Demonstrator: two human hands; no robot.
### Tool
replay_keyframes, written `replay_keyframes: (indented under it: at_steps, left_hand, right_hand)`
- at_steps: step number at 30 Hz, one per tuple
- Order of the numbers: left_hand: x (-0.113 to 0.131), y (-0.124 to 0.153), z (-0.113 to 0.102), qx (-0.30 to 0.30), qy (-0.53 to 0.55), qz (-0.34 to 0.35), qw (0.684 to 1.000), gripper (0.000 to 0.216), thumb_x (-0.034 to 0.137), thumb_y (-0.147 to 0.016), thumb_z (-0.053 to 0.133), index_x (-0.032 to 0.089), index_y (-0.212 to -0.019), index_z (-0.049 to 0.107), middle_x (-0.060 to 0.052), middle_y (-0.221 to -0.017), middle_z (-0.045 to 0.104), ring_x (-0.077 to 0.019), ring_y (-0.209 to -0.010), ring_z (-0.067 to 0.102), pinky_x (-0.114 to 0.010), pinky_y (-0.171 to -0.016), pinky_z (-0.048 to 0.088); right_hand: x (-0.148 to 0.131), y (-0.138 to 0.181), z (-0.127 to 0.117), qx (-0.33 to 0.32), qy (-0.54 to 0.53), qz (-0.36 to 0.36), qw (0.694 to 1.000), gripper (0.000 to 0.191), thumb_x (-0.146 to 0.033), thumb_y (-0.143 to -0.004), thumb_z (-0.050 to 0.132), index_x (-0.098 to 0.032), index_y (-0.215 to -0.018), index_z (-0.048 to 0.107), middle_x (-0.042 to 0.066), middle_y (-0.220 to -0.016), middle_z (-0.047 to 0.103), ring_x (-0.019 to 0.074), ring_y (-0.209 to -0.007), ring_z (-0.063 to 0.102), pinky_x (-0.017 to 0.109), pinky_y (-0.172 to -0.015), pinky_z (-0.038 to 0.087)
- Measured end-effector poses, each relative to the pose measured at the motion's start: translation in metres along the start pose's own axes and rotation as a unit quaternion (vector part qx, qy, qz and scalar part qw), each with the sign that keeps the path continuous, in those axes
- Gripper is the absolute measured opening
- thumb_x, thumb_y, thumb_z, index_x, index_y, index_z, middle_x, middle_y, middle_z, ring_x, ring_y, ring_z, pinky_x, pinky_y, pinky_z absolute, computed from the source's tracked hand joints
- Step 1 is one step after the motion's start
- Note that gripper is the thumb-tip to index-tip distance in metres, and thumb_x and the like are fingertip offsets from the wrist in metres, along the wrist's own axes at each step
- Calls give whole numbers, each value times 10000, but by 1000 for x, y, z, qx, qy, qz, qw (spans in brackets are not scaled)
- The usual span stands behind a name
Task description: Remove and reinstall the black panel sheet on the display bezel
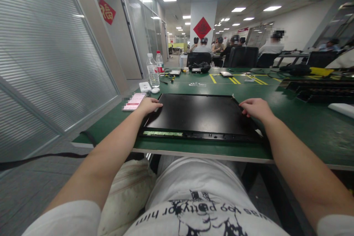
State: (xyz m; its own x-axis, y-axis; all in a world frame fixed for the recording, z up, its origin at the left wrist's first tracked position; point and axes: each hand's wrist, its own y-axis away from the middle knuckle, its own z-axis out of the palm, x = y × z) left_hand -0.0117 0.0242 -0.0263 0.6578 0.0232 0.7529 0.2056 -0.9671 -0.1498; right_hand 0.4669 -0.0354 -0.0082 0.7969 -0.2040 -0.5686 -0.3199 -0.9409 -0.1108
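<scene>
A flat black display panel [196, 112] lies on the green table in front of me, within a dark frame. Along its near edge, the frame shows a strip of green circuit board [163, 133] and black fittings. My left hand [149, 106] grips the panel's left edge, its thumb lying on top; the other fingers are partly hidden. At the opposite side, my right hand [256, 108] pinches the right edge between thumb and curled fingers. A small pale tab [259, 132] shows at the near right corner.
Left of the panel lie a phone [135, 101] and a white case [145, 87], with a water bottle [153, 70] behind. Several screws or small parts [197, 84] lie beyond the panel. Dark long frames [318, 90] are stacked at right. People sit farther back.
</scene>
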Motion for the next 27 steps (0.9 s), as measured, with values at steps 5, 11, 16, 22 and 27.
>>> replay_keyframes:
  at_steps: [5, 11, 16, 22, 27]
  left_hand:
    - [-4, -2, 1, -11, -16, 7, 1000, 306, 402, -549, 914, 218, -762, 794, -80, -802, 788, -319, -845, 739, -386, -822, 538]
    - [-5, -5, 1, -49, -91, 31, 994, 355, 451, -655, 849, 185, -888, 825, -68, -821, 795, -279, -830, 743, -331, -777, 542]
    - [-3, -5, -1, -63, -136, 52, 987, 339, 445, -743, 791, 162, -925, 836, -74, -786, 784, -270, -801, 743, -311, -727, 541]
    - [-1, -2, -2, -70, -166, 70, 981, 305, 439, -777, 758, 166, -886, 841, -77, -779, 788, -269, -808, 749, -302, -725, 555]
    - [1, -2, -3, -65, -190, 86, 976, 321, 453, -759, 777, 180, -908, 855, -77, -808, 803, -277, -842, 756, -300, -749, 573]
  right_hand:
    - [-2, 0, 0, 0, 0, -2, 1000, 195, -253, -865, 630, -185, -936, 799, 30, -660, 732, 162, -530, 658, 287, -689, 549]
    - [-4, 3, -1, 1, -6, 6, 1000, 202, -233, -867, 626, -172, -950, 801, 31, -648, 725, 154, -510, 644, 274, -646, 538]
    - [-6, 3, -2, -2, -8, 11, 1000, 196, -220, -866, 632, -175, -953, 802, 34, -657, 730, 157, -518, 648, 275, -642, 537]
    - [-6, 2, 0, 0, -3, 11, 1000, 201, -229, -878, 626, -175, -958, 803, 32, -652, 726, 155, -509, 641, 277, -646, 535]
    - [-1, -1, 1, 0, -2, 2, 1000, 207, -241, -873, 627, -177, -957, 805, 36, -666, 734, 158, -512, 645, 283, -651, 538]
